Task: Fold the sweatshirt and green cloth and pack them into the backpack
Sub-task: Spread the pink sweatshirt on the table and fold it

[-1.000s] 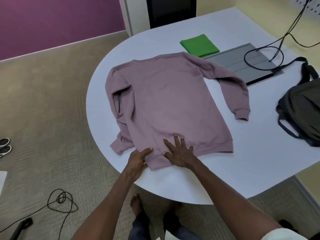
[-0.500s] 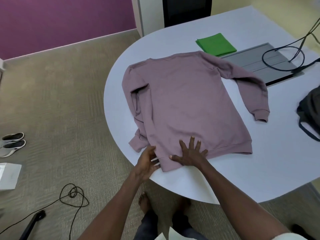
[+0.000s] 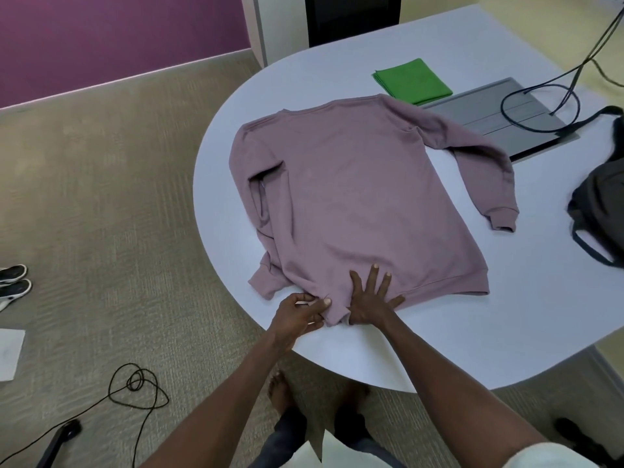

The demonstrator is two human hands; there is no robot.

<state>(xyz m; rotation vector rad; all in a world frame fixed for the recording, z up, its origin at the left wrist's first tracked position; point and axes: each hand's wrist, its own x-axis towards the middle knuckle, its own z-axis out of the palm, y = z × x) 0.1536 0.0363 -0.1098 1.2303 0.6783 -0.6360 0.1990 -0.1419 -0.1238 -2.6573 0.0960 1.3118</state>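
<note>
A mauve sweatshirt (image 3: pixel 354 197) lies flat on the white table (image 3: pixel 472 332), hem toward me, its left sleeve folded along the body and its right sleeve stretched out to the right. My left hand (image 3: pixel 299 315) pinches the hem's near-left corner. Just right of that corner, my right hand (image 3: pixel 369 300) presses flat on the hem with fingers spread. A folded green cloth (image 3: pixel 412 81) rests at the table's far side. The dark backpack (image 3: pixel 604 197) sits at the right edge, partly out of frame.
A grey flat panel (image 3: pixel 503 116) with black cables (image 3: pixel 540 99) looped on it lies beyond the sweatshirt's right sleeve. On the carpet lie a coiled cable (image 3: pixel 135 390) and shoes (image 3: pixel 13 282) at left. My bare feet stand below the table's near edge.
My left thumb and fingers have closed on the hem corner, which was only touched before. The right hand stays flat on the hem. The view has shifted slightly.
</note>
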